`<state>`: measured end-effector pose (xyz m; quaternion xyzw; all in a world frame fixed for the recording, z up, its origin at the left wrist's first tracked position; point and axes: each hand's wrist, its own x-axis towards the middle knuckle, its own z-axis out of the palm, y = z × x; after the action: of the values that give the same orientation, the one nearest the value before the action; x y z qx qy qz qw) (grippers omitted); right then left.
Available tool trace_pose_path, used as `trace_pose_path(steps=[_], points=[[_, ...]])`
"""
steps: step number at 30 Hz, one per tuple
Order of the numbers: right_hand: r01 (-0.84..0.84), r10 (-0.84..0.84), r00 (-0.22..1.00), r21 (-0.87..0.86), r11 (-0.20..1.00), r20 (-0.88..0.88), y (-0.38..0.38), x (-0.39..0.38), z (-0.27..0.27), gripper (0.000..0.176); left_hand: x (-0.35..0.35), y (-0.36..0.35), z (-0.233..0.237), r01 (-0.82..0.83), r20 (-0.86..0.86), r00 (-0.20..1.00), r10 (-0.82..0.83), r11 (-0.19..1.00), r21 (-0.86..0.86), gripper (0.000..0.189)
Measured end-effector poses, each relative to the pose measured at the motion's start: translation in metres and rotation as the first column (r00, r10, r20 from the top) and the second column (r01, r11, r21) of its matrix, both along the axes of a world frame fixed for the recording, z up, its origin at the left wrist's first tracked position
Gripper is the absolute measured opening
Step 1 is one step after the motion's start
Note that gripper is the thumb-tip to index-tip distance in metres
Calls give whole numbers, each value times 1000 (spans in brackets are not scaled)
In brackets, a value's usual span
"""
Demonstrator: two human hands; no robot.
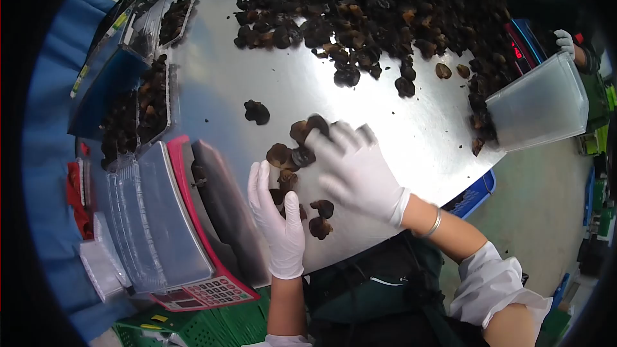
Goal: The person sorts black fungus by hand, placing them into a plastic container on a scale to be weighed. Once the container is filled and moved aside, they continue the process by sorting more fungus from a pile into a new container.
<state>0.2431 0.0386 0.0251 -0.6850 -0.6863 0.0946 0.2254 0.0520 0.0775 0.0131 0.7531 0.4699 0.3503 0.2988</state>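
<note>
Both my hands wear white gloves above a metal table point(218, 77). My left hand point(277, 228) stands on edge, thumb and fingers apart, beside a few dark wood ear mushrooms point(287, 182). My right hand point(360, 173), smeared by motion, spreads its fingers over the right side of the same small group. Its fingertips overlap a dark mushroom point(317, 123). Two loose pieces point(320, 227) lie between my hands, nearer to me, and a single piece point(257, 112) lies farther up the table.
A large heap of wood ears point(360, 13) covers the far side. At left are filled clear boxes point(153, 99), a pink-edged scale point(218, 290) and a clear lidded container point(151, 218). Another person's gloved hand point(565, 43) is near a translucent bin point(540, 106) at right.
</note>
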Motion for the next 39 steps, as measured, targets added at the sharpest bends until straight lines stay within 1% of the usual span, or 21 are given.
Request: trace_pose_path(steps=[2, 5, 6, 7, 9, 11, 12, 13, 16, 18, 19, 22, 25, 27, 29, 31, 33, 35, 37, 38, 39], points=[[-155, 159, 986, 73, 985, -48, -3, -21, 8, 52, 1, 1, 2, -17, 16, 1000, 17, 1000, -8, 58], [-78, 83, 996, 119, 990, -38, 20, -1, 26, 43, 2, 1, 3, -14, 5, 1000, 14, 1000, -24, 61], [-24, 50, 989, 187, 982, -136, 38, 17, 29, 34, 2, 0, 3, -15, -26, 1000, 14, 1000, -23, 61], [149, -139, 989, 223, 963, -57, 56, 28, 29, 39, 2, 0, 4, -13, -54, 998, 12, 1000, -20, 61], [246, -346, 908, 368, 897, 236, 83, 48, 14, 43, 1, -2, 2, -3, -66, 998, 2, 1000, -11, 61], [176, -164, 935, -9, 984, 313, 63, 36, 13, 46, 1, 3, 3, 2, -73, 997, -1, 1000, 13, 61], [50, -62, 971, 58, 997, 232, 48, 24, 13, 44, 1, 2, 3, 1, -50, 999, -1, 1000, -6, 61], [-6, 7, 981, -5, 1000, 192, 37, 11, 18, 47, 0, 1, 3, -1, -31, 1000, 0, 1000, -30, 60], [-33, 31, 987, 8, 999, 157, 13, 10, 36, 42, 0, 2, 4, 0, -53, 999, -1, 1000, -20, 60], [-43, 46, 999, 118, 992, -20, 14, 32, 27, 39, 0, 2, 5, 8, -68, 998, -10, 1000, -21, 61], [65, -27, 977, 179, 982, -210, 23, 42, 20, 39, 0, 1, 5, 6, -69, 998, -8, 1000, -25, 61], [96, -46, 970, 206, 974, -238, 41, 67, 22, 36, 2, 2, 6, 5, -62, 998, -7, 999, -33, 61], [3, 61, 955, 215, 977, -291, 62, 63, 16, 34, 2, 1, 6, -2, -76, 997, 0, 1000, -30, 61], [-144, 166, 984, 273, 951, -58, 86, 54, 6, 38, 2, 2, 7, -9, -47, 999, 7, 999, -43, 60], [-206, 240, 967, 287, 935, -86, 120, 50, -2, 44, 3, 2, 6, -18, -28, 999, 17, 1000, -26, 60], [-334, 404, 879, 280, 900, -252, 153, 40, -4, 50, 1, 1, 4, -20, -16, 1000, 19, 1000, -25, 59], [-359, 403, 893, 220, 907, -201, 175, 30, -9, 56, 1, 2, 2, -39, 44, 998, 40, 999, -25, 59], [-333, 377, 907, 229, 915, -189, 179, 20, -13, 47, 0, 3, -1, -45, 39, 998, 46, 999, -20, 58], [-562, 534, 786, -3, 827, -312, 178, 19, -12, 31, 0, 3, -3, -59, 64, 996, 58, 998, 8, 51], [-572, 541, 733, 56, 818, -413, 169, 21, -9, 20, 0, 3, -1, -48, 103, 993, 49, 999, -17, 55], [-558, 483, 722, -4, 830, -495, 155, 30, -5, 18, -1, 4, -2, -54, 99, 993, 56, 998, -32, 55]])
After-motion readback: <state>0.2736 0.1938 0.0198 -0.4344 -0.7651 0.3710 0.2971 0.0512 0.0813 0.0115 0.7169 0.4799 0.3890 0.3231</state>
